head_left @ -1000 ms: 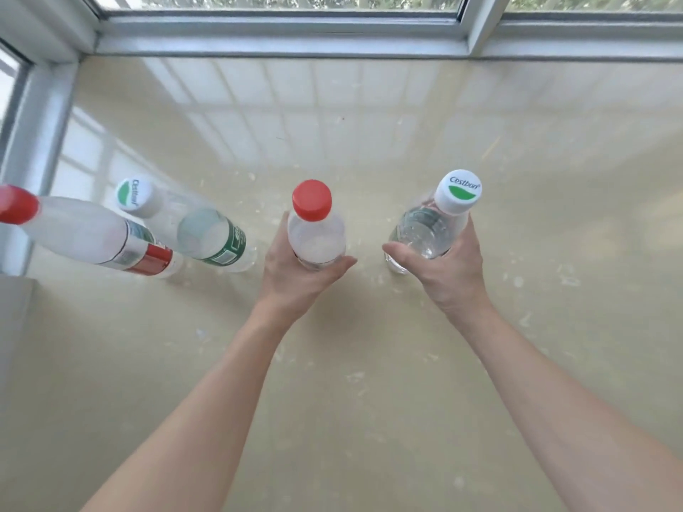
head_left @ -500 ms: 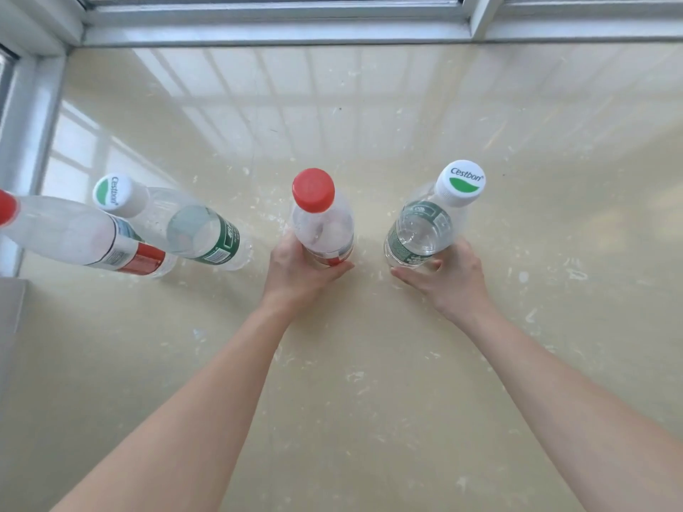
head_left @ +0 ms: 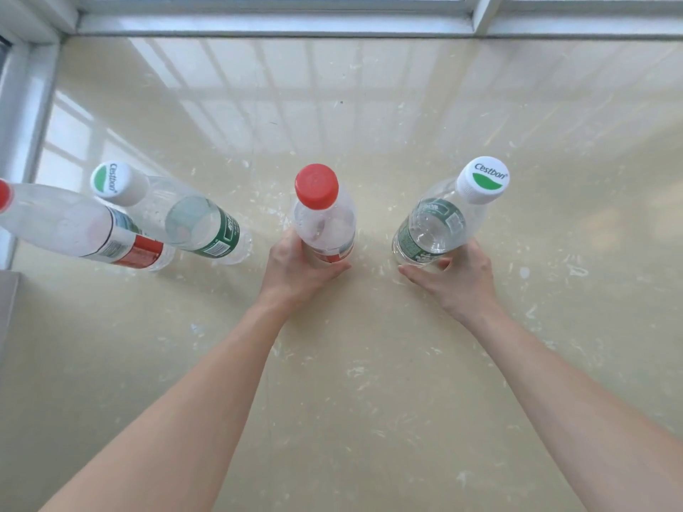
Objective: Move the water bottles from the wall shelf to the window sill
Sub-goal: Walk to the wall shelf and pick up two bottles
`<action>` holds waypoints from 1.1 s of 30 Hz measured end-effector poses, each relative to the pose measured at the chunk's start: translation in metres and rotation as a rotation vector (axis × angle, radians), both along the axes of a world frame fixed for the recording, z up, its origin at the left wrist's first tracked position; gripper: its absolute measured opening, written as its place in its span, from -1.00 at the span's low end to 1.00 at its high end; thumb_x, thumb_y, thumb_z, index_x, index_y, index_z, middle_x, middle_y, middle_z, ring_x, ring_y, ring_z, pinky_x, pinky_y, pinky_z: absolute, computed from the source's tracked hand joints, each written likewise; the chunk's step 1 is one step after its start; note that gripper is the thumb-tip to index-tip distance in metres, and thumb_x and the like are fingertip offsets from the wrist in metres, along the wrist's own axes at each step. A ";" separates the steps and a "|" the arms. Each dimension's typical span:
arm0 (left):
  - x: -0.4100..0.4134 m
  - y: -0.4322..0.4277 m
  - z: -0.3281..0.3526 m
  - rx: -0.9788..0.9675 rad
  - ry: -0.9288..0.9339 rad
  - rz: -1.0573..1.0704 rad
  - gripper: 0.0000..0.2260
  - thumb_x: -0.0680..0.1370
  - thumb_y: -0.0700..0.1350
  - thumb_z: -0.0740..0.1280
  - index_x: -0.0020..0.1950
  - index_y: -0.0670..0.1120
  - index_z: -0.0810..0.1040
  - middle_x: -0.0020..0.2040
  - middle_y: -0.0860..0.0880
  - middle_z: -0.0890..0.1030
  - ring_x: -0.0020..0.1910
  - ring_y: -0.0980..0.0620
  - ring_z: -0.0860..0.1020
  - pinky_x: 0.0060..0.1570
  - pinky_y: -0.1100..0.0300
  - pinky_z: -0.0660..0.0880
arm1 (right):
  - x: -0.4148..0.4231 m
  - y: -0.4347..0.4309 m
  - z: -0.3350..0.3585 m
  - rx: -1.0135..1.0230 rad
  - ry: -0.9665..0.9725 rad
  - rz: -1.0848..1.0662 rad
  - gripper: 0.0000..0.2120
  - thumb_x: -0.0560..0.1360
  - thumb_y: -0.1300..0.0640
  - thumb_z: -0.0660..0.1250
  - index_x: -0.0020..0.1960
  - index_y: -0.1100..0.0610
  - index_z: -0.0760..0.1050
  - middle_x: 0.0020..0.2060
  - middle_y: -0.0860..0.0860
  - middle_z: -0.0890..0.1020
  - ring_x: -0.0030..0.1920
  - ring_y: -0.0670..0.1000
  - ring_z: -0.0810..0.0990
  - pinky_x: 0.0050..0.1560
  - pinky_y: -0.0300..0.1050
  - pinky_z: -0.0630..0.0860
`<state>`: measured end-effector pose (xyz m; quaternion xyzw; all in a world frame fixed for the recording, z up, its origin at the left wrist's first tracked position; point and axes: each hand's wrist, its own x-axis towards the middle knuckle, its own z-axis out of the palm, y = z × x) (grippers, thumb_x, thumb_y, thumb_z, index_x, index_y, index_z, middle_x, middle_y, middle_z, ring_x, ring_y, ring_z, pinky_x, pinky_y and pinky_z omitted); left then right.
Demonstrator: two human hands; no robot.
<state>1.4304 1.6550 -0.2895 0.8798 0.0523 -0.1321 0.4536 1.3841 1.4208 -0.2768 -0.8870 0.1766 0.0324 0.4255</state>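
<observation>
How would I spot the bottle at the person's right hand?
Find the glossy beige window sill under the grey window frame. On it, farthest right, stands the clear plastic bottle with a green label, at the right hand. Its neighbour, the red-capped clear plastic bottle, differs: this cap is white with a green mark.

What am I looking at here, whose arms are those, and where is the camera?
No machine here: these are a person's two bare arms, filmed by one head-worn camera looking down. The beige surface is a window sill, with the window frame along the top. The left hand grips the middle red-capped bottle. The right hand curves round the foot of the right Cestbon bottle; whether it grips is unclear. Untouched at left: a second red-capped bottle and a second Cestbon bottle.
</observation>
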 end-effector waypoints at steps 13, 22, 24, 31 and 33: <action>-0.044 0.014 0.012 0.186 0.015 -0.037 -0.12 0.35 -0.04 0.57 0.54 -0.07 0.18 0.38 -0.01 0.38 0.39 0.04 0.32 0.33 0.21 0.29 | -0.048 -0.017 0.020 -0.327 0.102 0.084 -0.42 0.40 -0.07 0.47 0.36 0.08 0.45 0.13 0.03 0.56 0.18 0.13 0.51 0.24 0.11 0.47; -0.134 0.032 0.135 0.531 -0.057 -0.240 -0.37 0.43 0.17 0.35 0.46 -0.01 0.35 0.30 0.05 0.49 0.25 -0.04 0.49 0.03 0.02 0.51 | -0.126 -0.005 0.136 -0.681 -0.044 0.241 -0.52 0.34 -0.11 0.23 0.11 0.14 0.62 -0.02 0.06 0.65 0.00 0.17 0.61 0.04 0.05 0.53; -0.145 0.029 0.169 0.571 -0.167 -0.281 -0.41 0.41 0.22 0.21 0.36 -0.05 0.46 0.18 0.04 0.58 0.17 -0.06 0.55 0.02 0.03 0.53 | -0.136 0.002 0.171 -0.688 -0.081 0.265 -0.54 0.32 -0.09 0.27 0.10 0.14 0.62 -0.02 0.05 0.65 -0.01 0.15 0.61 0.03 0.05 0.55; -0.158 0.007 0.298 0.603 -0.477 -0.321 -0.47 0.39 0.22 0.22 0.27 -0.01 0.53 0.13 0.07 0.59 0.16 -0.02 0.52 0.17 0.03 0.45 | -0.149 0.014 0.291 -0.673 -0.199 0.178 -0.55 0.36 -0.10 0.24 0.15 0.09 0.60 0.05 0.05 0.65 0.03 0.15 0.61 0.10 0.06 0.56; -0.161 0.002 0.331 0.611 -0.538 -0.331 -0.52 0.39 0.22 0.22 0.22 0.02 0.54 0.13 0.09 0.58 0.17 -0.01 0.52 0.21 0.04 0.41 | -0.148 0.016 0.319 -0.695 -0.224 0.171 -0.54 0.36 -0.09 0.24 0.17 0.08 0.59 0.04 0.05 0.64 0.00 0.15 0.60 0.08 0.04 0.54</action>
